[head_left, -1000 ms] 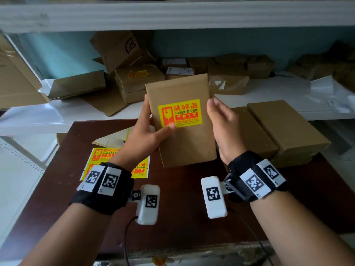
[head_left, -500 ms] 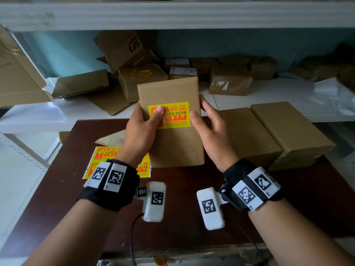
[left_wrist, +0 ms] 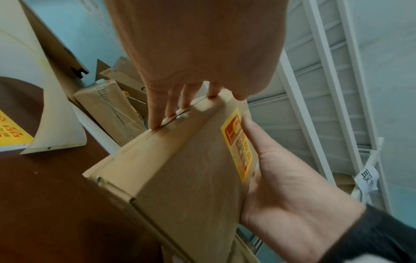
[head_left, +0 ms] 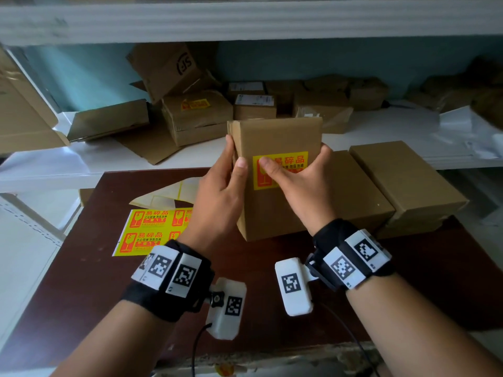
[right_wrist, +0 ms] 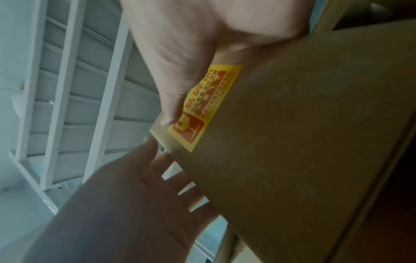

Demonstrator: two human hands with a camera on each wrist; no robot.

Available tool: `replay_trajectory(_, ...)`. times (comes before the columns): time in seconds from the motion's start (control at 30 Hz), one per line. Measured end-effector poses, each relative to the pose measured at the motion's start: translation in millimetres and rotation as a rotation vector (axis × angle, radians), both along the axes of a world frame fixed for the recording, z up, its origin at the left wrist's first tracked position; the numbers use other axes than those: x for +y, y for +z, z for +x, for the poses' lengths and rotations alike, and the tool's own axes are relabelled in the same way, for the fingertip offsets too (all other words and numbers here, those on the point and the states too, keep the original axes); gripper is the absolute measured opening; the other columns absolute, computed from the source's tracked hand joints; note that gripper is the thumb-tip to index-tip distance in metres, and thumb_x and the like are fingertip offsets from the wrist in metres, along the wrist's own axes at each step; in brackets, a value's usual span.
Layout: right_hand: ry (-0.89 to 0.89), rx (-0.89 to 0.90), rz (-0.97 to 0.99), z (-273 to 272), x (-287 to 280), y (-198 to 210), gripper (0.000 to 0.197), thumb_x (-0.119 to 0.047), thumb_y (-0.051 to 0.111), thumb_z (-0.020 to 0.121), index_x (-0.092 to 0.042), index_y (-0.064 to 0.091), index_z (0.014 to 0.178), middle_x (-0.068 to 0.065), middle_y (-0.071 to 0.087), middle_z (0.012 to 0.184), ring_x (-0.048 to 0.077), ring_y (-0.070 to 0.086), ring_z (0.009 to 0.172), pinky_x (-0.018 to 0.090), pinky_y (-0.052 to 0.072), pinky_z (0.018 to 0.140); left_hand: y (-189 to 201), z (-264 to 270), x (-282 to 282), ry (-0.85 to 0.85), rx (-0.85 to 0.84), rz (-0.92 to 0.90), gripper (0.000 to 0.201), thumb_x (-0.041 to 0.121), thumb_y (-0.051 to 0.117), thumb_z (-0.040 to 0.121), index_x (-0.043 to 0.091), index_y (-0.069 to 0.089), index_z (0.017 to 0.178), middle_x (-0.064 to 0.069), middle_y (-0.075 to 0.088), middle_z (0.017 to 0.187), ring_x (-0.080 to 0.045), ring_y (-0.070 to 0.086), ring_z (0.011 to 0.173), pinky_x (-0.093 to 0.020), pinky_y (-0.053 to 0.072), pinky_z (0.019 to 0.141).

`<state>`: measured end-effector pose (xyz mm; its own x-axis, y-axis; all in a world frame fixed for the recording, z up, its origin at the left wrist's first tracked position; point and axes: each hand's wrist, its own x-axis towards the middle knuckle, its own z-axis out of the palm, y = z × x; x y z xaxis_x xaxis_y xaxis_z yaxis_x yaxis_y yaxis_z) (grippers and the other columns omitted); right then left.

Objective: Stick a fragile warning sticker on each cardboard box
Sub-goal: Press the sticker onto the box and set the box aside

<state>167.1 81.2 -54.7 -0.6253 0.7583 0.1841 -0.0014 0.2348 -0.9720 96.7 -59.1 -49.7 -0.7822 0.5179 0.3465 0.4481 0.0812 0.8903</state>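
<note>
Box: I hold the box upright over the table.
Left hand: grips its nine-o'clock edge.
Right hand: clasps three-o'clock side, thumb pressing sticker.

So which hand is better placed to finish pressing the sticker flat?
Right, probably. The right hand already has its thumb on the yellow sticker, while the left hand grips the box by its side edge.

Head view looks down; both wrist views, close, perhaps upward, share the box.
</note>
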Motion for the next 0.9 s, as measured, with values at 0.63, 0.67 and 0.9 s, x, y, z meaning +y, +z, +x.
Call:
replay_trajectory(0.63,0.031,0.182,-0.112,2.6,6.4,0.6,0.02,-0.023,0.068,0.094,-0.019,0.064,0.113,0.001,0.076,0.104,0.012,0.072,0.096,0.032,0.057,0.086,-5.9,-9.1,-3.7,0.047,-0.197,0.107,0.072,0.059,0.064,0.085,0.028,0.039,0.146,0.01,0.058,0.138,-0.008,0.058,0.124,-0.04,0.053,0.1)
replay_trajectory(0.67,0.042,0.182,-0.107,2.4,6.2,0.6,0.019,-0.023,0.066,0.095,-0.019,0.066,0.113,0.001,0.076,0.104,0.011,0.072,0.096,0.031,0.056,0.086,-5.3,-9.4,-4.7,0.067,-0.199,0.102,0.072,0.058,0.067,0.084,0.027,0.04,0.144,0.007,0.06,0.136,-0.008,0.061,0.121,-0.038,0.055,0.097)
replay_trajectory(0.9,0.091,0.161,-0.111,0.7,-0.4,-2.4,0.031,-0.024,0.064,0.097,-0.015,0.067,0.127,-0.003,0.075,0.112,0.01,0.07,0.106,0.039,0.056,0.097,1.7,-21.6,-11.8,0.182,-0.205,0.059,0.045,0.042,0.07,0.089,0.024,0.053,0.126,0.003,0.073,0.11,-0.006,0.07,0.097,-0.033,0.06,0.082)
